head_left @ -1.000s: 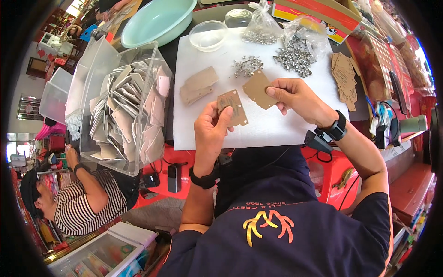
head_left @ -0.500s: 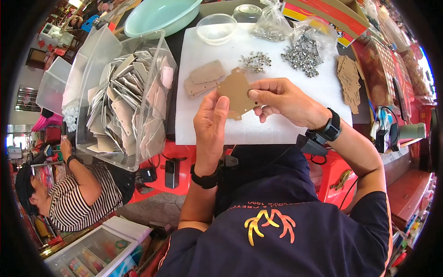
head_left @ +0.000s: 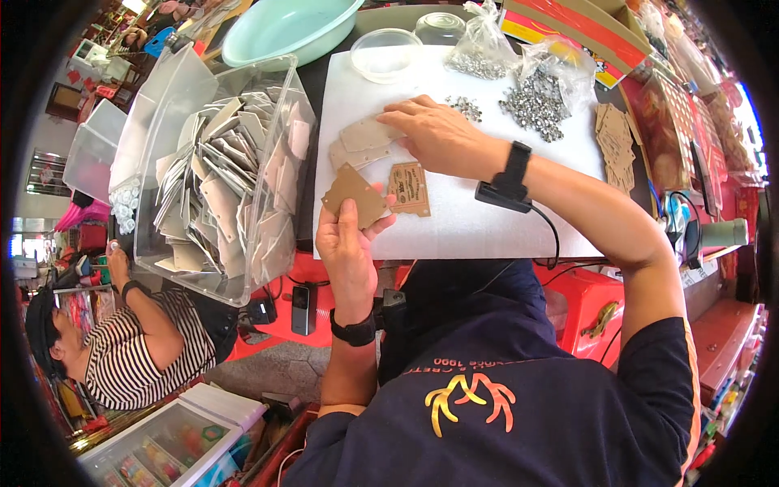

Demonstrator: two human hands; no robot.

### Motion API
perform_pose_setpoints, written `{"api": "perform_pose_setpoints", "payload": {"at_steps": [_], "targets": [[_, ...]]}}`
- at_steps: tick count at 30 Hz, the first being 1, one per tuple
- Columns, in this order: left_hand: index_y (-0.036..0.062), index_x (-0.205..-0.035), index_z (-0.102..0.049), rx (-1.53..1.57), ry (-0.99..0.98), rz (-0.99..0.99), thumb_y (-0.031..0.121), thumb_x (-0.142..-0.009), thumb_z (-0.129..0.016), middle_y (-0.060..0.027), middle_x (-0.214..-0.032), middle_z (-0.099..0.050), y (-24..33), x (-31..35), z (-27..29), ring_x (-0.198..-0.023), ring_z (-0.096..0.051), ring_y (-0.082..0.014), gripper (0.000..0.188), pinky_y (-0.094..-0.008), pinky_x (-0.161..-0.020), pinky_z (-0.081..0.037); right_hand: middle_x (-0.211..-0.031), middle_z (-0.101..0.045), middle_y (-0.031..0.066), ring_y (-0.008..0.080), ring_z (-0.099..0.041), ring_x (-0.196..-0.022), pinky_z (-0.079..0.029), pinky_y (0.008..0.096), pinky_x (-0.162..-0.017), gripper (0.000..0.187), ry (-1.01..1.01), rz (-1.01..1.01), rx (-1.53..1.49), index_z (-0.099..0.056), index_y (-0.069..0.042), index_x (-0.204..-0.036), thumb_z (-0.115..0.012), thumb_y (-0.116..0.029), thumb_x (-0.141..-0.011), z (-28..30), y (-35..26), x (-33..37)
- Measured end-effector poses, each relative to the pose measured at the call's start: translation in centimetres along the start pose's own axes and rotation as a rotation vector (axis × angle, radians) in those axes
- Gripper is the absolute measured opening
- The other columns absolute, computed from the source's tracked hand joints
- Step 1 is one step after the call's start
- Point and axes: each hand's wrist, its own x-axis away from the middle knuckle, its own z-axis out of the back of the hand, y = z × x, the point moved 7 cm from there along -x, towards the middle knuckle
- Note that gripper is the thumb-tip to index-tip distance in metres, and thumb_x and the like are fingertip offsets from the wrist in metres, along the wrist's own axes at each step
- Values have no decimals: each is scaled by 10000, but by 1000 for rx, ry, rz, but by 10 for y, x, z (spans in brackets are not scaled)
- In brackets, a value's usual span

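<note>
My left hand (head_left: 349,243), near the front left of the white mat (head_left: 503,219), pinches a brown cardboard card (head_left: 355,197) with small holes along its edges. My right hand (head_left: 442,134) reaches across the mat, fingers stretched out, with its fingertips at the far right edge of a few loosely stacked greyish cards (head_left: 363,140). Its thumb is hidden. Between the hands, a printed brown card (head_left: 410,188) lies on the mat. A small pile of shiny metal pieces (head_left: 466,108) sits just beyond my right hand, which covers part of it.
To the left, a clear plastic bin (head_left: 280,187) holds many cards. A larger metal-piece pile (head_left: 535,105) spills from a plastic bag (head_left: 560,65). More brown cards (head_left: 614,146) lie right; a clear bowl (head_left: 385,57) and green basin (head_left: 292,32) stand behind. Another person (head_left: 146,341) sits left.
My right hand has left the brown card and moved left and away to the greyish cards. My left hand has drawn its card nearer and left. The printed card now shows on the mat.
</note>
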Motion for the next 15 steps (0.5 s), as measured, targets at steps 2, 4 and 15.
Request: {"api": "perform_pose_setpoints", "payload": {"at_steps": [2, 4, 15], "targets": [[13, -1237, -528, 4, -13, 6, 160, -1016, -448, -196, -1144, -637, 0, 1, 0, -946, -683, -285, 278, -332, -744, -593, -1128, -625, 77, 308, -534, -1164, -434, 450, -964, 336, 39, 52, 93, -609, -63, -1147, -641, -96, -814, -12, 1, -4], [3, -1240, -514, 10, -27, 15, 153, -1021, -436, -198, -1141, -634, -2, 0, -1, -940, -684, -268, 276, -320, -727, -596, -1053, -639, 65, 312, -532, -1152, -410, 509, -984, 323, 77, 102, 187, -615, -57, -1094, -663, -102, -778, -12, 0, -9], [4, -1267, -488, -29, -73, 28, 157, -1028, -417, -198, -1146, -630, -4, -1, -11, -942, -681, -268, 292, -341, -759, -584, -886, -685, 95, 288, -643, -934, -474, 414, -859, 129, 102, -107, 183, -649, -67, -964, -582, -144, -886, 19, 15, -20]]}}
